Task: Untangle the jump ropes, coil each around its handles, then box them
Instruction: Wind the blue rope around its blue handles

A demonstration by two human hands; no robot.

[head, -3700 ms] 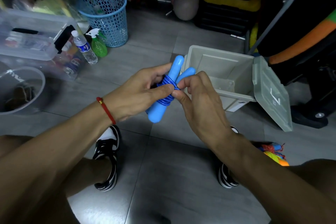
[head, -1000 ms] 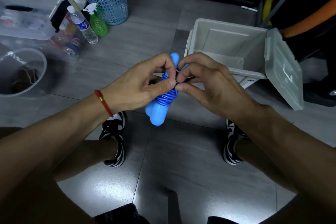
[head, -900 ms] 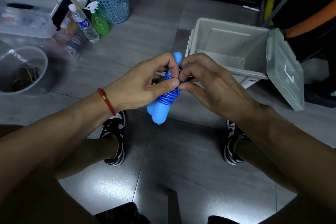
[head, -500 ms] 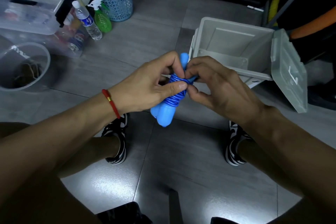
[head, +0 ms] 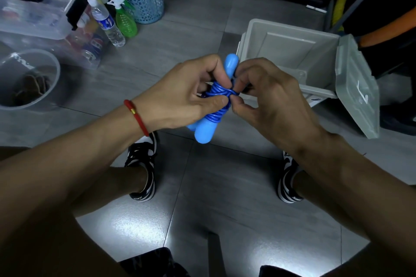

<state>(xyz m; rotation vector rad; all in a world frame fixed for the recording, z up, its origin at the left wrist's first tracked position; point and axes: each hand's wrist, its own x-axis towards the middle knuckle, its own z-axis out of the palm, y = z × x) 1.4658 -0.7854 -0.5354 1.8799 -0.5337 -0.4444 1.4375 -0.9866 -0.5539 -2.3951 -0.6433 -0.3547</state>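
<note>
Left hand (head: 180, 94), a red cord bracelet (head: 136, 117) on its wrist, curls round the blue jump rope handles (head: 204, 131), thumb pressed on the coiled blue rope (head: 217, 102). Right hand (head: 270, 99) pinches a strand of that coil between thumb and fingertips. The bundle is held in the air above the tiled floor (head: 202, 186), just in front of the open grey storage box (head: 292, 51), rope wound tightly about both handles' middle.
</note>
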